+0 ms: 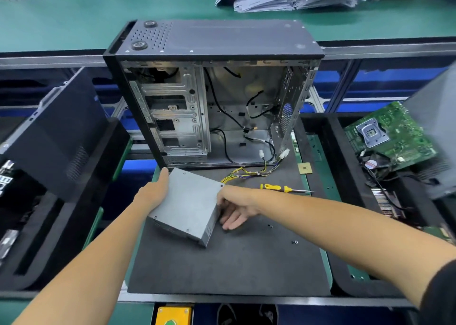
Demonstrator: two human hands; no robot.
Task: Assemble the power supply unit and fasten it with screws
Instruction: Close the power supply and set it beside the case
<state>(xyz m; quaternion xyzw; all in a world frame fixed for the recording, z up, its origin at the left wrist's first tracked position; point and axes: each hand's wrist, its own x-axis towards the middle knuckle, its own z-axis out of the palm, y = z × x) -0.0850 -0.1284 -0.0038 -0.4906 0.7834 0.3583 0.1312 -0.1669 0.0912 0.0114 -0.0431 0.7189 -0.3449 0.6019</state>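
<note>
Near the far left corner of the dark grey foam mat [234,263] that covers the bench, just in front of the open black computer case [212,95], lies the grey sheet-metal power supply box [187,206], with 1 bundle of yellow and black wires [246,173] trailing from its far corner toward the case. The left hand [155,191] lies flat against the box's left edge, fingers stretched along it, and the right hand [237,208] cups the right side, thumb on the top edge and fingers open beneath or beside the wall; whether the box is lifted clear of the mat cannot be told. The box looks stiff, fairly heavy for its bulk and smooth enough to slip, so the 2 opposite side walls are the sound place to hold it, never the wires, which are soft and could snag on the case frame. A yellow-handled screwdriver [283,188] rests on the mat just right of the hands, untouched.
</note>
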